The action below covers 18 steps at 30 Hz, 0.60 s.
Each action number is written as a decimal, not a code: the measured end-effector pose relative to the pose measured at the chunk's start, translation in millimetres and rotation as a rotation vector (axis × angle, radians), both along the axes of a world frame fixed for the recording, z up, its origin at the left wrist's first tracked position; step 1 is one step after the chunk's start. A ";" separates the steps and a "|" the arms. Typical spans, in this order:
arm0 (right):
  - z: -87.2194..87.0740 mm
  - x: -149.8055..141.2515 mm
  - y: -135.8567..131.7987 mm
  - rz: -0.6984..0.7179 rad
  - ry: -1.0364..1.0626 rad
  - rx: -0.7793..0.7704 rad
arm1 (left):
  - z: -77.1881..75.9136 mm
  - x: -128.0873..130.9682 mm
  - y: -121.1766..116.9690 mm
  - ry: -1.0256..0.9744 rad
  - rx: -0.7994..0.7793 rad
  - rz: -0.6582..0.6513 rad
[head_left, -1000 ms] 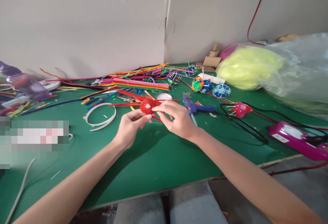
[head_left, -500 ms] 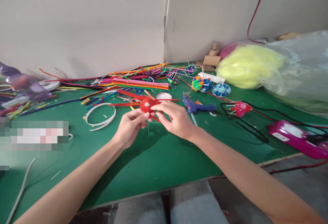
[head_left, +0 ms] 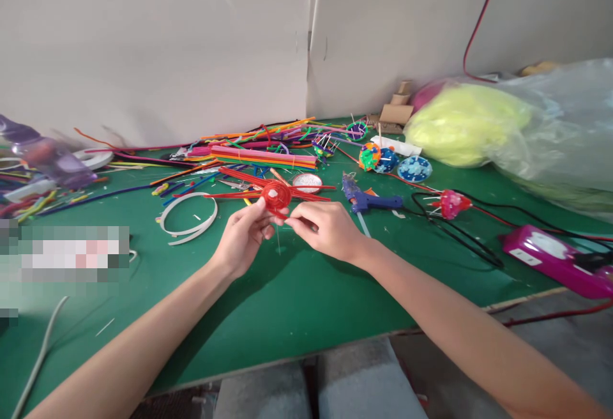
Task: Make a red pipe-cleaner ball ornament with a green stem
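A coiled red pipe-cleaner disc with a whitish spot in its middle is pinched at its lower left by my left hand. Closed at the disc's lower right, my right hand pinches a red pipe cleaner running off the coil's edge. Behind the disc lie loose red pipe cleaners and a small round dish of tiny pale bits. The blue glue gun rests on the green table, right of my right hand.
Bundled coloured pipe cleaners lie at the back. A white strip loop is left of my hands. Decorated discs, a red spiky piece, a magenta power strip with cables and a plastic bag occupy the right. A purple bottle stands left.
My right hand has moved off the disc's face, down to its lower right edge, where it now pinches the red pipe cleaner. My left hand keeps its hold, with its thumb slightly higher.
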State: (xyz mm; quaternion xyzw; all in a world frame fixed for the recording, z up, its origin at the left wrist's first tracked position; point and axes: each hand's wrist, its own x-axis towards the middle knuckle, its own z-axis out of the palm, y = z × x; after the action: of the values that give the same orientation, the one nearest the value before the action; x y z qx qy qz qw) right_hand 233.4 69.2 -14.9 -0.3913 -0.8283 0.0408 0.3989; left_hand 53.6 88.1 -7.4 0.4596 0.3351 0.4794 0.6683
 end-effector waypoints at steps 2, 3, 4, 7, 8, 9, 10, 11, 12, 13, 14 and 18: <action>0.9 0.6 0.4 0.003 0.004 -0.003 | 0.6 -0.2 0.3 -0.034 -0.016 -0.012; 1.3 0.8 0.5 0.004 0.005 -0.003 | 0.7 -0.2 0.5 -0.043 -0.020 -0.016; 1.7 0.8 0.5 0.005 0.006 -0.004 | 0.8 -0.1 0.6 -0.047 -0.023 -0.017; 2.3 0.7 0.4 0.003 0.012 -0.010 | 1.4 0.7 -0.1 -0.031 -0.019 -0.012; 2.3 0.6 0.3 0.001 0.014 -0.014 | 1.7 1.0 -0.5 -0.020 -0.012 -0.009; 2.3 0.6 0.2 -0.002 0.017 -0.017 | 2.1 1.3 -1.0 -0.009 -0.003 -0.006; 2.3 0.5 0.0 -0.004 0.019 -0.022 | 2.5 1.4 -1.4 0.001 0.005 -0.003; 2.4 0.5 -0.1 -0.007 0.021 -0.027 | 2.9 1.5 -1.8 0.010 0.011 0.001; 2.5 0.4 -0.3 -0.011 0.025 -0.030 | 3.0 1.5 -2.1 0.019 0.014 0.005; 2.7 0.3 -0.5 -0.014 0.030 -0.033 | 3.1 1.3 -2.3 0.028 0.017 0.010; 3.0 0.3 -0.6 -0.017 0.037 -0.036 | 2.9 1.1 -2.4 0.037 0.020 0.016; 4.3 0.0 -0.9 -0.039 0.072 -0.060 | 1.7 0.7 -1.9 0.062 0.033 0.028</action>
State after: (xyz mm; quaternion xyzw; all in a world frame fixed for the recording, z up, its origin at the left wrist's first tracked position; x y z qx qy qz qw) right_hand 233.5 68.3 -10.5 -0.4176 -0.8040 0.0720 0.4172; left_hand 54.3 86.2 -5.7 0.4805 0.3539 0.4797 0.6432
